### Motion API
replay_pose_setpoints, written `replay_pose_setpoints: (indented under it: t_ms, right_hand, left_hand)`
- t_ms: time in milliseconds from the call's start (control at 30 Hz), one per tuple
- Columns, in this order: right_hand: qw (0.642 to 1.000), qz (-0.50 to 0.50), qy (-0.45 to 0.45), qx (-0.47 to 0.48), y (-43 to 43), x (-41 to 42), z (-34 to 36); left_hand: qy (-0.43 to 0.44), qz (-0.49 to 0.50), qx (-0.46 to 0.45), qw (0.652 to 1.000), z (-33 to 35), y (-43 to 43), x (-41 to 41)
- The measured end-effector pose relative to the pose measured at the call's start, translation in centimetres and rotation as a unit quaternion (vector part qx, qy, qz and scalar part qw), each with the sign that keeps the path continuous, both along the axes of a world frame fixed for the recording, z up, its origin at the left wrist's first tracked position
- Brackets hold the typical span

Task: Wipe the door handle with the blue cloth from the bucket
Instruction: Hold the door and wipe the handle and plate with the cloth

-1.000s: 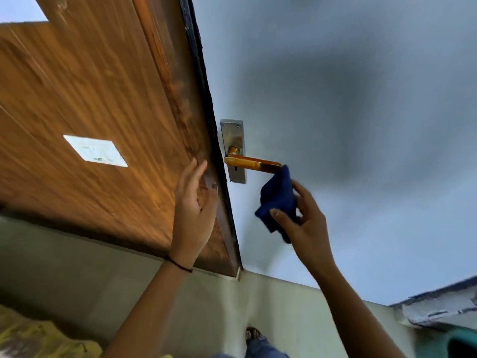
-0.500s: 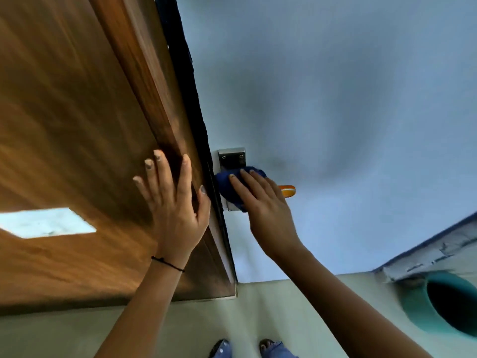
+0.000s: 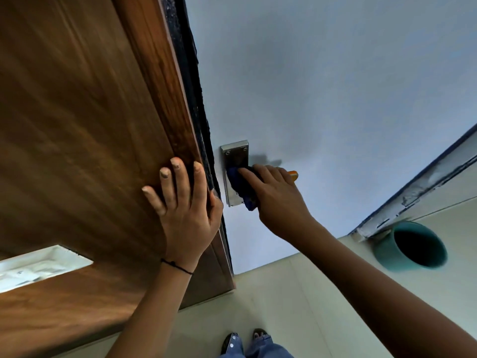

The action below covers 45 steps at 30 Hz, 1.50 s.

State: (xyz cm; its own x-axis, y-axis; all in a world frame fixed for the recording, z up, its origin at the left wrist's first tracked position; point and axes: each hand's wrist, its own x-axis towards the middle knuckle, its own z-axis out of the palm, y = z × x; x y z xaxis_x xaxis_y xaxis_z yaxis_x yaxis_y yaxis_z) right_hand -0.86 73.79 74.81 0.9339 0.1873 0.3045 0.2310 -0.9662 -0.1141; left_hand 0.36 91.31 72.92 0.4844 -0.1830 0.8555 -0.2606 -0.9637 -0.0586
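Observation:
The door handle [image 3: 293,174] is an orange lever on a steel backplate [image 3: 235,156], fixed to the pale blue door face; only its tip shows past my fingers. My right hand [image 3: 273,195] presses the dark blue cloth [image 3: 241,186] around the lever, close to the backplate. My left hand [image 3: 184,210] lies flat with fingers spread on the brown wooden door [image 3: 77,130], its thumb hooked over the door's dark edge.
A teal bucket [image 3: 387,254] stands on the pale tiled floor [image 3: 296,293] at the right, by the base of a wall with a worn skirting. My feet [image 3: 245,342] are at the bottom. A bright rectangular patch [image 3: 33,267] sits low on the wooden door.
My right hand brought the cloth from below the lever's tip up onto the lever and now rubs it near the backplate. My left hand slid up the door edge.

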Motion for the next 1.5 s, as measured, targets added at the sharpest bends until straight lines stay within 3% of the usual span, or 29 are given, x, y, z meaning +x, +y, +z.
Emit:
replay_pose_setpoints:
  t_ms: [600, 900, 1067, 1233, 1400, 1500]
  right_hand:
    - [0.999, 0.019, -0.045, -0.017, 0.6, -0.1, -0.7]
    - [0.999, -0.005, 0.027, -0.033, -3.9, 0.9, -0.7]
    - [0.999, 0.016, 0.006, -0.050, -0.2, 0.4, -0.8]
    - [0.998, 0.014, 0.006, -0.064, -2.6, 0.7, -1.0]
    - [0.998, -0.014, 0.059, -0.030, -5.7, 1.1, -1.1]
    - [0.994, -0.032, 0.095, 0.042, -6.9, 1.6, -1.3]
  left_hand:
    - [-0.018, -0.006, 0.008, 1.000, -0.3, 0.1, 0.3]
    - [-0.019, 0.019, 0.018, 0.999, -0.4, -0.2, 0.4]
    - [-0.005, 0.019, 0.024, 1.000, -0.4, -0.1, 0.2]
    - [0.010, 0.017, 0.031, 0.999, -0.3, 0.3, 0.1]
    - [0.011, 0.020, 0.032, 0.999, -0.1, 0.3, 0.0]
    - [0.010, 0.020, 0.036, 0.999, 0.0, 0.4, 0.0]
